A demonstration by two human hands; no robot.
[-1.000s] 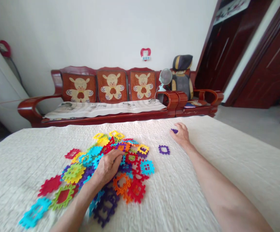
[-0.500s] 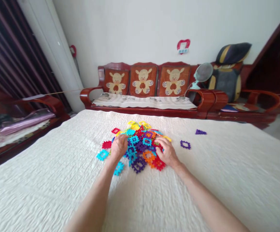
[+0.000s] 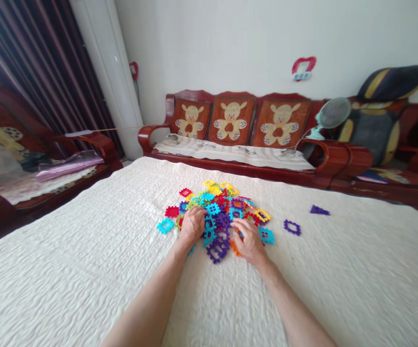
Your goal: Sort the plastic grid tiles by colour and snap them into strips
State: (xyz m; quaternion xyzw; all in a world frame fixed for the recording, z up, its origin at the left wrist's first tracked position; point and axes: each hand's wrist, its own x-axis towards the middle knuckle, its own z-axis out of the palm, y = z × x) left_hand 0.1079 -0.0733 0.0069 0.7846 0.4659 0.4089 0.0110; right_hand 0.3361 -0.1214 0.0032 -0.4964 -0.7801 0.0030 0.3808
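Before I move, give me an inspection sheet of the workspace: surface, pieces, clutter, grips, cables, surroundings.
Surface: white quilted cover, finely wrinkled.
Job's things: pile of toothed plastic pieces, many colours, overlapping; purple frame and purple triangular piece lie apart on the right.
Clutter: pink packet on the chair at left, off the cover.
Left grip: bent over the pile's left part; whether it holds a piece cannot be told.
Right grip: curled at the pile's near right part; hold cannot be told.
Cables: thin cord beside the fan.
Surroundings: wooden bench, three bear cushions, dark curtain.
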